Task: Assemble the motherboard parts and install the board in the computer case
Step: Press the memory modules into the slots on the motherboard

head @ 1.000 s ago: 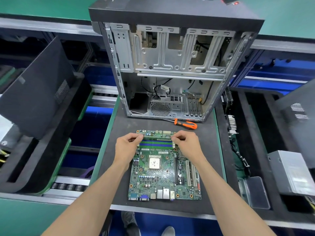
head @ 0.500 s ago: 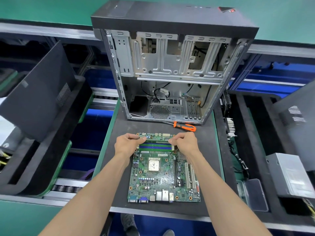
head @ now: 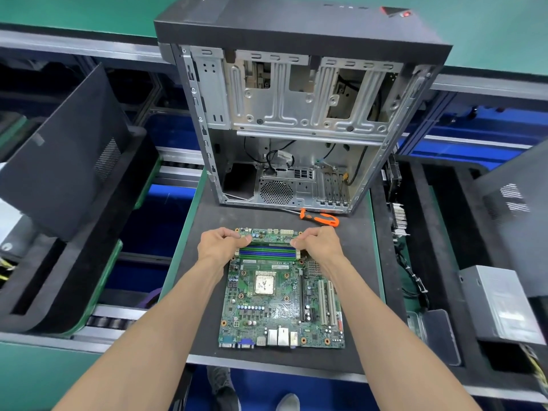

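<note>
On the dark desk (head: pixel 353 262), before the open case (head: pixel 296 129), the motherboard (head: pixel 281 295) is laid flat; a memory stick (head: pixel 268 245) at its far edge is pinched at either end by the curled left grip (head: pixel 221 243) and right grip (head: pixel 318 243).

— What is found beyond the two hands gripping the board's far end?
— A strip of bare mat (head: pixel 237 216) is left there, closed off by the open computer case (head: pixel 296 129); an orange screwdriver (head: pixel 320 218) lies just past the right hand (head: pixel 321 244).
— And beside them?
— Open mat is seen outside the left hand (head: pixel 219 244) and outside the right.
</note>
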`<action>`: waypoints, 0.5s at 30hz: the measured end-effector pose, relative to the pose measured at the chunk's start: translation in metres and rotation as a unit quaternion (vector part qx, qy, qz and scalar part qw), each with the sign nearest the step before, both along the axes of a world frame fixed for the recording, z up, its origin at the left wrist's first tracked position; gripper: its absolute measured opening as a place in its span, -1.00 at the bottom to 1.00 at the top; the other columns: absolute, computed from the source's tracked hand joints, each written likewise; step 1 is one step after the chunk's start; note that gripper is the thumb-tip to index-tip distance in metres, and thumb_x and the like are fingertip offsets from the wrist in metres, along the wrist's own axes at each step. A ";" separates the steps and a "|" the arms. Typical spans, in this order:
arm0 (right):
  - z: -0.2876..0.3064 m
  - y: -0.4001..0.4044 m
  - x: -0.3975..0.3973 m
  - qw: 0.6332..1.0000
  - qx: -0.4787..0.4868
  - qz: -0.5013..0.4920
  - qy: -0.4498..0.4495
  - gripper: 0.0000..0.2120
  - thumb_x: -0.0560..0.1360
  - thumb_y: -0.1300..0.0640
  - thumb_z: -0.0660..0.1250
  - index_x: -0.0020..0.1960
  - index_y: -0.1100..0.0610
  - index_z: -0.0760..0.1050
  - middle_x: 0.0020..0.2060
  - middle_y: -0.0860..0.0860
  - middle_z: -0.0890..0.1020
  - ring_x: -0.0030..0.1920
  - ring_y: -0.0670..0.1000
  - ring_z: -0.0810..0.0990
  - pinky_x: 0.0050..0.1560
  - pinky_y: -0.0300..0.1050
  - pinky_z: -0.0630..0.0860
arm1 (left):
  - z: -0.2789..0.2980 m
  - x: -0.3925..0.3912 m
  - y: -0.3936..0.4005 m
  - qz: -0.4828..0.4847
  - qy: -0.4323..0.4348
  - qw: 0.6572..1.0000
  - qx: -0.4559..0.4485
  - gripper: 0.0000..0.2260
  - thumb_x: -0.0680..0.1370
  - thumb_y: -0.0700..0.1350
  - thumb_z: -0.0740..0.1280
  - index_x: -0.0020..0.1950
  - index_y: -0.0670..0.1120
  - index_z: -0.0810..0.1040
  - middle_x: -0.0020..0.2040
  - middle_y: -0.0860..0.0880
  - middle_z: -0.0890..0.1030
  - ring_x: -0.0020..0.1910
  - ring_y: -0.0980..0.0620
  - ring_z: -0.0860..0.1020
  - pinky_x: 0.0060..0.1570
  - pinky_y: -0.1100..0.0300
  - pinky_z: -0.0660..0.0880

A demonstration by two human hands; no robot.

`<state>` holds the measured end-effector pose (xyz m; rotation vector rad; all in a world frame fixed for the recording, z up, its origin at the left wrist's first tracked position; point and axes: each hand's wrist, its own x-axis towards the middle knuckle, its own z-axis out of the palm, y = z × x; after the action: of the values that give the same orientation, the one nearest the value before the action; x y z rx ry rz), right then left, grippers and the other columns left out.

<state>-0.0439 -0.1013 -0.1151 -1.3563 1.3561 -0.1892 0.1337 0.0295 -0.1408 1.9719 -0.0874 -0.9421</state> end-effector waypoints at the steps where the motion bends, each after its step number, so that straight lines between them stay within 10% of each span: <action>1: 0.000 0.000 0.000 1.000 0.002 -0.002 0.000 -0.83 0.37 0.22 0.58 -0.37 0.09 0.68 -0.20 -0.05 0.72 -0.01 -0.12 0.59 0.08 -0.09 0.39 | 0.000 0.000 0.000 0.000 0.000 1.000 0.000 -0.76 0.29 -0.05 0.65 -0.21 -0.09 0.65 -0.01 0.02 0.69 0.07 0.00 0.56 0.10 0.12 0.35; 15: 0.003 -0.003 0.004 0.997 -0.022 -0.017 0.065 -0.93 0.39 0.22 0.57 -0.16 0.18 0.71 0.01 0.12 0.67 -0.02 0.01 0.60 0.05 -0.15 0.46 | 0.002 0.005 -0.003 -0.007 -0.002 1.000 0.029 -0.67 0.25 -0.04 0.68 -0.16 -0.09 0.61 -0.12 0.06 0.64 0.02 0.00 0.53 0.04 0.10 0.35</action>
<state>-0.0398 -0.1048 -0.1117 -1.4031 1.4919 -0.1550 0.1385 0.0267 -0.1383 2.0279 -0.0762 -0.9595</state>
